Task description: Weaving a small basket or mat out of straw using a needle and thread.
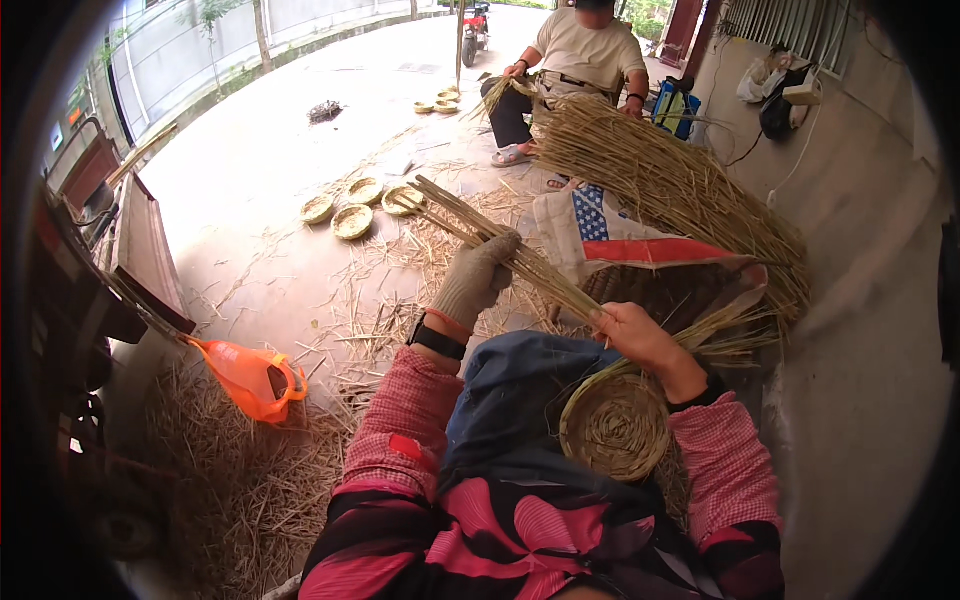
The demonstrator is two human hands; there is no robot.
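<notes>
My left hand (482, 270), in a knitted glove, grips a small bundle of long straw stalks (540, 271) near its far end. My bare right hand (628, 330) holds the same bundle at the nearer end, so the stalks slant between my hands. Below my right hand, a round coiled straw basket (614, 430) rests on my lap over dark blue cloth (505, 375), with loose strands trailing from its rim.
A large straw pile (670, 200) and patterned sack (610, 250) lie ahead right. A seated person (585, 45) holds straw beyond. Several small baskets (352, 222) sit on the littered floor (240, 240). An orange bag (250, 385) hangs at left; a wall (860, 250) runs along the right.
</notes>
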